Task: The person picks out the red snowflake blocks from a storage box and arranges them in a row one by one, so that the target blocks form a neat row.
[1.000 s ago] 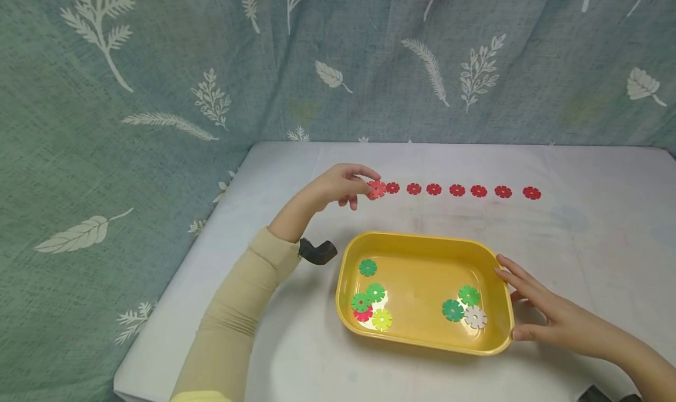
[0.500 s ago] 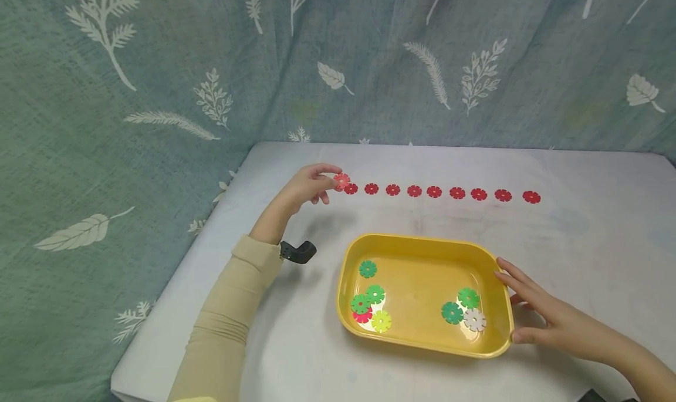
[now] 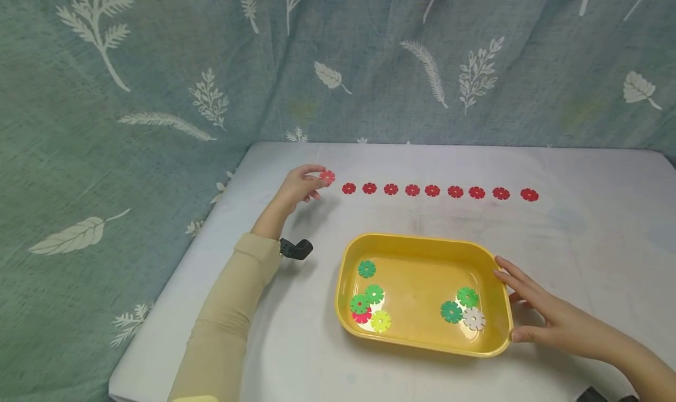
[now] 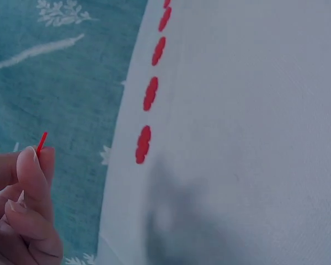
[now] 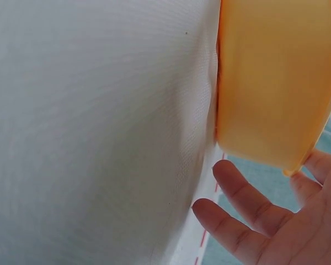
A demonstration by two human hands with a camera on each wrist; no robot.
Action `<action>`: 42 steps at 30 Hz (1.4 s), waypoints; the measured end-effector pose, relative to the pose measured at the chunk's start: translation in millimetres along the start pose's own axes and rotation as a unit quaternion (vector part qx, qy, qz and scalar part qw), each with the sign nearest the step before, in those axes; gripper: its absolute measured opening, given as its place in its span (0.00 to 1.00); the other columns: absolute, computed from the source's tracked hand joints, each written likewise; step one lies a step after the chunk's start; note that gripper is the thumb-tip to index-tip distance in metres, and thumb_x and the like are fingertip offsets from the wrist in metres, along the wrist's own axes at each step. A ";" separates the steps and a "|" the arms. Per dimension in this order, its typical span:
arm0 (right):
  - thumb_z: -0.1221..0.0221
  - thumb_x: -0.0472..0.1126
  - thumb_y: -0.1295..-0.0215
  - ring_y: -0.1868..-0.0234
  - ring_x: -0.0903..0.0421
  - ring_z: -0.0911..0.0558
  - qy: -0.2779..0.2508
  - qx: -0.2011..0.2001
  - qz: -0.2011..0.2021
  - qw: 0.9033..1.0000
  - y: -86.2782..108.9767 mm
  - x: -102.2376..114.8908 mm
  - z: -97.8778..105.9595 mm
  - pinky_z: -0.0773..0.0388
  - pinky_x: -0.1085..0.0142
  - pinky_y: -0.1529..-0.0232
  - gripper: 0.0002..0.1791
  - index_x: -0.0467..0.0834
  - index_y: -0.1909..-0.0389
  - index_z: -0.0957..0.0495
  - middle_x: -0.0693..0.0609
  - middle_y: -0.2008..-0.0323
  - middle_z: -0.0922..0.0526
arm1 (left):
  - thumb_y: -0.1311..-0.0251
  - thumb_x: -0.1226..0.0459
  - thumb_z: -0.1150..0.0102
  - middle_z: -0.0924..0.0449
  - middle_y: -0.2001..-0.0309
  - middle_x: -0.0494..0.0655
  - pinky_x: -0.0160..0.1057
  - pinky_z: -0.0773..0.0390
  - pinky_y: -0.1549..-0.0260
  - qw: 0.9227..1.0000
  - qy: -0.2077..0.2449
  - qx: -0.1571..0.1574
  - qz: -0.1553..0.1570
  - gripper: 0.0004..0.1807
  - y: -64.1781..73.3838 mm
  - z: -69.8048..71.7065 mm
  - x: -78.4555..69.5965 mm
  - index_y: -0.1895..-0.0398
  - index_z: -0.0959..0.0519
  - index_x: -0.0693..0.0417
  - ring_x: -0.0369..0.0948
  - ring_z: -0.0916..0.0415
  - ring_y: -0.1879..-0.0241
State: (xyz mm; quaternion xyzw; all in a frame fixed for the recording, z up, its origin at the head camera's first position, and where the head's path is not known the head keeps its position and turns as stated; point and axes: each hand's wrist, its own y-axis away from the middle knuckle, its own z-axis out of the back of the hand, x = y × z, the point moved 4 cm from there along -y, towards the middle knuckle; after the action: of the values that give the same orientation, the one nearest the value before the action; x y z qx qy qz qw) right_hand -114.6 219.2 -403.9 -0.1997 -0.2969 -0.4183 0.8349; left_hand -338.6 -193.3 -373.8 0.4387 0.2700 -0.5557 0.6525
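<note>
My left hand [image 3: 300, 187] pinches a red flower-shaped plastic disc [image 3: 328, 178] between thumb and fingertip, just past the left end of a row of similar red discs. The left wrist view shows this disc [image 4: 42, 143] edge-on, raised above the cloth. The nearest disc in the row [image 3: 348, 188] lies flat to the right of the hand. At the right end of a yellow tray [image 3: 422, 239], my right hand [image 3: 554, 320] rests fingertips and thumb near the rim, fingers loosely spread. In the right wrist view, the tray's outer wall [image 5: 276, 83] stands beside the fingers.
Inside the tray lie several discs: green discs [image 3: 367, 269], a yellow one [image 3: 381, 321], a pinkish-red one [image 3: 361, 316] and a white one [image 3: 474, 318]. A white cloth [image 3: 296, 355] covers the table. Behind and to the left hangs a leaf-patterned curtain [image 3: 369, 67].
My left hand has moved left along the row with the pinched red disc, from overlapping the row to beyond its left end, uncovering discs there. The right hand and tray have stayed put.
</note>
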 end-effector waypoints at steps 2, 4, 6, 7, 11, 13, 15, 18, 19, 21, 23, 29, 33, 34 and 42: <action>0.32 0.44 0.53 0.55 0.70 0.28 -0.002 0.001 0.001 1.000 0.0 0.4 0.1 0.25 0.73 0.57 0.49 0.46 0.31 0.48 0.62 0.29 0.58 | 0.41 0.61 0.43 0.20 0.54 0.50 0.31 0.32 0.79 1.000 0.002 -0.006 0.006 0.24 -5.5 -0.5 4.2 0.40 0.31 0.46 0.45 0.22 0.74; 0.32 0.43 0.53 0.55 0.70 0.28 -0.003 0.002 0.003 1.000 0.1 0.8 0.2 0.26 0.73 0.57 0.49 0.46 0.31 0.48 0.62 0.29 0.58 | 0.41 0.61 0.42 0.20 0.55 0.50 0.32 0.32 0.78 1.000 0.004 -0.012 0.014 0.24 -11.1 -1.3 8.6 0.40 0.31 0.46 0.42 0.23 0.77; 0.32 0.43 0.53 0.55 0.70 0.28 -0.004 0.003 0.004 1.000 0.2 1.2 0.3 0.26 0.74 0.57 0.49 0.45 0.31 0.48 0.63 0.29 0.59 | 0.42 0.61 0.42 0.20 0.55 0.49 0.33 0.32 0.77 1.000 0.008 -0.019 0.021 0.24 -16.0 -2.4 12.3 0.40 0.31 0.46 0.38 0.24 0.79; 0.32 0.43 0.52 0.55 0.70 0.28 -0.005 0.003 0.005 1.000 0.2 1.4 0.4 0.26 0.74 0.57 0.49 0.45 0.31 0.48 0.62 0.29 0.59 | 0.42 0.61 0.42 0.20 0.56 0.49 0.33 0.32 0.77 0.999 0.009 -0.021 0.026 0.24 -18.5 -3.1 13.8 0.40 0.31 0.46 0.37 0.24 0.80; 0.32 0.43 0.53 0.55 0.70 0.28 -0.009 0.004 0.008 1.000 0.1 1.0 0.3 0.26 0.74 0.57 0.49 0.45 0.31 0.48 0.61 0.28 0.58 | 0.42 0.61 0.42 0.20 0.57 0.49 0.31 0.33 0.79 0.998 0.019 -0.032 0.050 0.24 -28.2 -5.4 21.1 0.40 0.31 0.46 0.34 0.26 0.82; 0.32 0.43 0.52 0.55 0.70 0.28 -0.011 0.006 0.007 1.000 0.1 0.6 0.2 0.26 0.73 0.57 0.49 0.46 0.31 0.48 0.61 0.28 0.59 | 0.43 0.62 0.42 0.20 0.59 0.48 0.30 0.34 0.79 0.997 0.023 -0.039 0.064 0.24 -33.3 -6.6 25.9 0.41 0.30 0.45 0.34 0.26 0.82; 0.32 0.43 0.52 0.54 0.70 0.28 -0.013 0.007 0.003 1.000 0.0 0.0 0.0 0.26 0.73 0.57 0.49 0.46 0.31 0.48 0.62 0.28 0.59 | 0.43 0.62 0.41 0.21 0.62 0.46 0.30 0.34 0.80 0.996 0.028 -0.044 0.073 0.24 -38.0 -8.2 30.7 0.41 0.30 0.46 0.33 0.27 0.83; 0.32 0.43 0.52 0.55 0.70 0.28 -0.013 0.006 0.001 1.000 0.1 -0.4 0.0 0.26 0.73 0.57 0.49 0.46 0.31 0.48 0.62 0.28 0.59 | 0.44 0.63 0.40 0.23 0.68 0.43 0.29 0.36 0.83 0.995 0.027 -0.046 0.082 0.24 -44.4 -10.3 37.5 0.42 0.30 0.45 0.33 0.29 0.84; 0.32 0.43 0.52 0.54 0.70 0.28 -0.014 0.006 -0.001 1.000 0.0 -0.5 0.1 0.25 0.73 0.57 0.49 0.46 0.31 0.48 0.61 0.28 0.59 | 0.44 0.63 0.40 0.23 0.71 0.43 0.29 0.36 0.84 0.995 0.024 -0.046 0.082 0.25 -45.9 -11.0 39.1 0.42 0.30 0.45 0.33 0.29 0.85; 0.32 0.43 0.52 0.54 0.70 0.28 -0.014 0.007 -0.003 1.000 0.0 -0.7 0.2 0.25 0.72 0.57 0.49 0.46 0.31 0.48 0.61 0.28 0.59 | 0.44 0.63 0.40 0.24 0.76 0.42 0.29 0.37 0.86 0.995 0.019 -0.045 0.082 0.25 -48.4 -12.4 41.5 0.41 0.30 0.45 0.33 0.30 0.86; 0.32 0.44 0.52 0.54 0.70 0.28 -0.012 0.008 -0.007 1.000 -0.2 -0.8 0.3 0.25 0.72 0.57 0.49 0.46 0.31 0.48 0.62 0.28 0.59 | 0.43 0.63 0.41 0.25 0.80 0.41 0.29 0.38 0.87 0.996 0.016 -0.041 0.080 0.25 -49.7 -13.6 42.5 0.41 0.30 0.45 0.32 0.31 0.87; 0.32 0.44 0.53 0.54 0.70 0.28 -0.012 0.010 -0.013 1.000 -0.4 -0.8 0.1 0.24 0.71 0.57 0.49 0.47 0.31 0.49 0.63 0.29 0.59 | 0.42 0.64 0.44 0.26 0.85 0.40 0.29 0.39 0.87 0.997 0.009 -0.032 0.068 0.23 -50.1 -16.2 41.7 0.42 0.30 0.48 0.32 0.31 0.88; 0.32 0.44 0.53 0.54 0.70 0.28 -0.012 0.010 -0.016 1.000 -0.6 -1.0 -0.1 0.24 0.71 0.58 0.50 0.47 0.30 0.49 0.63 0.29 0.59 | 0.41 0.63 0.44 0.23 0.77 0.42 0.29 0.38 0.88 0.997 0.004 -0.039 0.067 0.21 -51.1 -16.5 42.2 0.43 0.28 0.48 0.32 0.30 0.88; 0.32 0.45 0.53 0.54 0.70 0.28 -0.013 0.011 -0.019 1.000 -0.5 -1.3 -0.2 0.24 0.71 0.58 0.50 0.47 0.30 0.49 0.64 0.29 0.59 | 0.41 0.63 0.44 0.23 0.73 0.43 0.29 0.37 0.88 0.997 0.005 -0.039 0.065 0.21 -51.5 -16.6 42.5 0.43 0.28 0.49 0.32 0.30 0.88; 0.33 0.46 0.51 0.55 0.70 0.28 -0.016 0.014 -0.035 0.999 -0.7 -2.1 -0.3 0.24 0.72 0.58 0.48 0.49 0.30 0.49 0.69 0.30 0.60 | 0.40 0.63 0.45 0.22 0.65 0.49 0.28 0.32 0.88 0.998 0.019 -0.041 0.046 0.20 -51.6 -17.0 45.4 0.44 0.28 0.54 0.33 0.29 0.87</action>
State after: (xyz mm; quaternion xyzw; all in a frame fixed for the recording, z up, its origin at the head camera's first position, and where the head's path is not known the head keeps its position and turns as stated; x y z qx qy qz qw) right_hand -116.1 219.8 -405.5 -0.1840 -0.3233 -0.4395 0.8176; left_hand -375.3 -200.5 -433.9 0.4340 0.2842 -0.5049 0.6899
